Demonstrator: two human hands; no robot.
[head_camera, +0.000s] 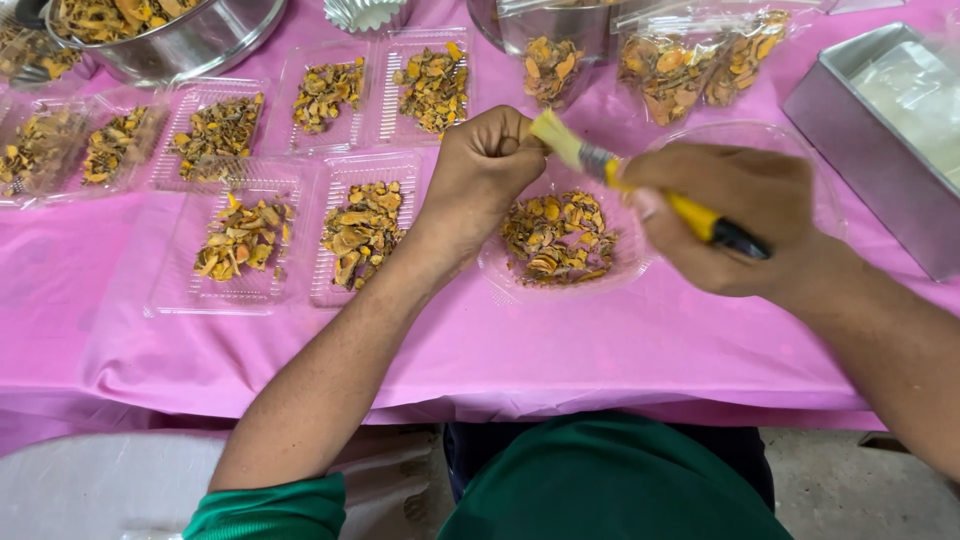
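We pinch our left hand (482, 165) shut on something too small to tell. Our right hand (735, 215) clamps a yellow-handled brush (640, 185), its pale bristles touching the left fingers, above a clear round plastic bowl (500, 275) of dry, wrinkled orange slices near the table's front edge, on smooth pink cloth (600, 350).

We note clear rectangular trays (360, 230) of orange-yellow slices in two rows at left on the pink cloth. A clear round tub (560, 245) of slices sits centre. Far right, we see filled clear bags (690, 65).
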